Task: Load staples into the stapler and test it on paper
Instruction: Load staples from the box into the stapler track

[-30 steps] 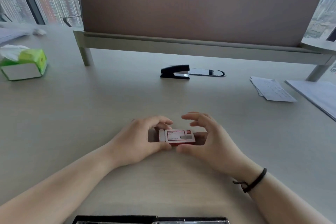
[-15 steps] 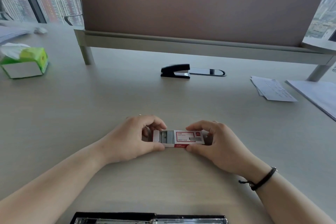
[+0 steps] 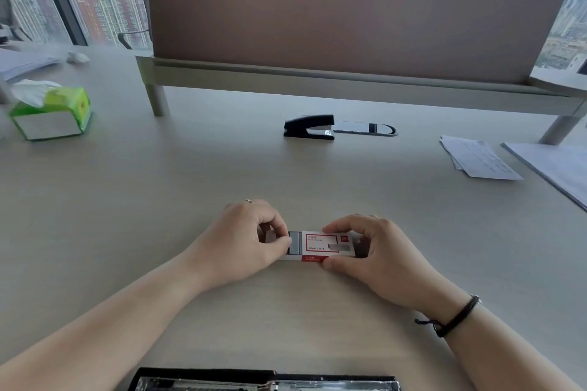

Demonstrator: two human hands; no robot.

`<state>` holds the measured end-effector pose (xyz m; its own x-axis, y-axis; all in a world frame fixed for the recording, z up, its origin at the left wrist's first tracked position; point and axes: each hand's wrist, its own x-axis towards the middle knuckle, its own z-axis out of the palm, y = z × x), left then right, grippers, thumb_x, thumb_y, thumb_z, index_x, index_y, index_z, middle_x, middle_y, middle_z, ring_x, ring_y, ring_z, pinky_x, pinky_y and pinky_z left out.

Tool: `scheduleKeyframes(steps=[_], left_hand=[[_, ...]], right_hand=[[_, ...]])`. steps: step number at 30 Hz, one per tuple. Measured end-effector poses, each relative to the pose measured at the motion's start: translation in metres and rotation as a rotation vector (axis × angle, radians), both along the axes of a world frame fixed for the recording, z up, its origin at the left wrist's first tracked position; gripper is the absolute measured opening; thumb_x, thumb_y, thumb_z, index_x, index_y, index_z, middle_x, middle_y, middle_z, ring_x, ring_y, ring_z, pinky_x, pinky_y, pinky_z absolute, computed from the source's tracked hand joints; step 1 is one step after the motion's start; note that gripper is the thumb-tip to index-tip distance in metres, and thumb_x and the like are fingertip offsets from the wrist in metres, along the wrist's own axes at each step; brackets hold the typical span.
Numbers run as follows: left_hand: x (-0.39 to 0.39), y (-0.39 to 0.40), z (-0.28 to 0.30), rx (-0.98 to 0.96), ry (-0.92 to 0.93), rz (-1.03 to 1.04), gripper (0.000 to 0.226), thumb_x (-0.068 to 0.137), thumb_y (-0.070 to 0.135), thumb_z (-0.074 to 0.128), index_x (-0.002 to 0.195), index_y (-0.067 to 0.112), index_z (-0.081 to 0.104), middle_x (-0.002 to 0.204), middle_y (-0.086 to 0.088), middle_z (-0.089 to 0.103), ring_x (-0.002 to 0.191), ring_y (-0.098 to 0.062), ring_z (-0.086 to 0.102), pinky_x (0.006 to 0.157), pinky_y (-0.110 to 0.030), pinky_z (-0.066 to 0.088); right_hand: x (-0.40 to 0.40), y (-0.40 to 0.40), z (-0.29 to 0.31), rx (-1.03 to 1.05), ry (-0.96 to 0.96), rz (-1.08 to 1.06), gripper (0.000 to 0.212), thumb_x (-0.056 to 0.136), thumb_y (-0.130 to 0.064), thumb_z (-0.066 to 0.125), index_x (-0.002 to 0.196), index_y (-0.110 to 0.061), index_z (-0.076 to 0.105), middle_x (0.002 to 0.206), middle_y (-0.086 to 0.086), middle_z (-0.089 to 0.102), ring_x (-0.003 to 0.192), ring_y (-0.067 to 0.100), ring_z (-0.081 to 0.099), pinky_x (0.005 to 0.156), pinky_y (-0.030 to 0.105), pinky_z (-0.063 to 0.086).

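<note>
Two hands: yours, both on the staple box near the front of the desk (image 3: 158, 200).
Stapler (image 3: 309, 127): closed, far back at the desk's middle, well apart from your hands.
Paper (image 3: 479, 159): small stack at far right.
Right hand (image 3: 378, 251): pinches the staple box (image 3: 327, 246) sleeve between thumb and fingers.
Left hand (image 3: 241, 241): grips the tray end, slid partway out.
Staples (image 3: 294, 243): grey strip showing in the gap.

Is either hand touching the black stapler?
No: the black stapler lies alone farther up the desk, while the left hand and right hand hold the staple box.
</note>
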<state>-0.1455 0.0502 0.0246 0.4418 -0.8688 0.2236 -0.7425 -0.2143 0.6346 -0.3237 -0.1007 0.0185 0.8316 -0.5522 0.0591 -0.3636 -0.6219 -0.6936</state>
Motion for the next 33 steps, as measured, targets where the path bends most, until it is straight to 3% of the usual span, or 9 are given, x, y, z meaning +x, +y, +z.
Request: scheduleKeyframes(steps=[12,18,21,28,33], left_hand=[[-0.003,0.001,0.001,0.007,-0.039,0.014,0.016,0.079,0.017,0.073,0.066,0.025,0.067,0.074,0.009,0.068,0.064,-0.001,0.056,0.058,-0.007,0.038],[0.006,0.006,0.004,-0.088,0.081,0.105,0.015,0.086,0.021,0.068,0.073,0.025,0.064,0.066,-0.004,0.064,0.049,-0.005,0.049,0.051,-0.017,0.039],[0.008,0.008,0.006,-0.121,0.187,0.12,0.014,0.092,0.022,0.061,0.079,0.023,0.06,0.07,-0.007,0.068,0.054,-0.016,0.06,0.057,-0.029,0.047],[-0.002,0.006,-0.001,-0.099,0.366,-0.004,0.014,0.099,0.008,0.052,0.086,0.013,0.054,0.075,-0.006,0.072,0.059,-0.013,0.063,0.059,-0.024,0.05],[-0.007,0.005,-0.002,-0.126,0.463,-0.064,0.012,0.1,0.006,0.051,0.088,0.009,0.055,0.079,-0.01,0.072,0.068,-0.014,0.065,0.065,-0.027,0.054]], right_hand=[[0.0,-0.001,-0.001,0.018,0.001,-0.003,0.038,0.069,-0.038,0.084,0.103,-0.04,0.07,0.102,-0.016,0.069,0.086,0.001,0.069,0.088,0.03,0.056],[0.0,-0.002,0.0,0.0,-0.012,-0.001,0.039,0.069,-0.039,0.084,0.105,-0.038,0.07,0.1,-0.02,0.069,0.094,0.003,0.067,0.091,0.034,0.054],[0.0,-0.002,-0.001,-0.006,-0.015,-0.002,0.041,0.067,-0.042,0.083,0.105,-0.039,0.07,0.101,-0.019,0.069,0.095,0.006,0.067,0.091,0.036,0.054],[0.0,-0.003,-0.002,-0.004,-0.015,0.004,0.043,0.065,-0.045,0.082,0.106,-0.038,0.071,0.102,-0.019,0.068,0.093,0.005,0.067,0.091,0.034,0.054],[0.001,0.002,0.0,-0.056,-0.009,0.031,0.037,0.071,-0.04,0.082,0.106,-0.037,0.071,0.098,-0.023,0.066,0.094,0.001,0.061,0.087,0.024,0.05]])
